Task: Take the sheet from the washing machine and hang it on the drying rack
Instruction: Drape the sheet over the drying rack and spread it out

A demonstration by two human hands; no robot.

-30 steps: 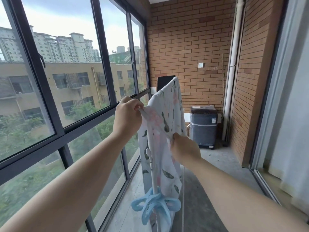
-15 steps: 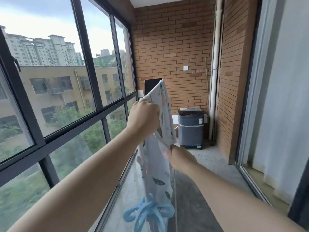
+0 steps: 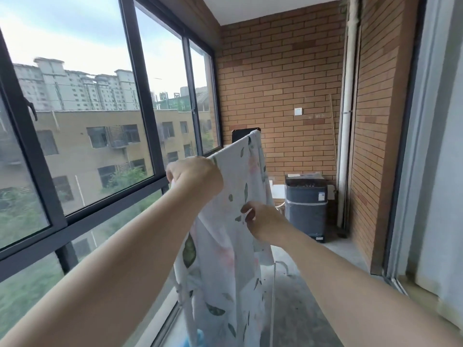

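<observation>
1. Balcony enclosure: brick wall ahead, window at left, washing machine in the far corner.
2. Sheet: white with a leaf and pale pink print, draped over the drying rack, hanging in folds.
3. Left grip: arm extended, fingers curled round the sheet's top edge.
4. Right grip: lower, pinching the sheet's hanging side.

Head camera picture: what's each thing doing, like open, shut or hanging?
White leaf-printed sheet, draped over the thin white drying rack, hanging down.
Left hand, gripping the sheet's top edge.
Right hand, pinching the sheet lower down.
Dark grey washing machine, lid down.
Dark-framed window, shut.
</observation>
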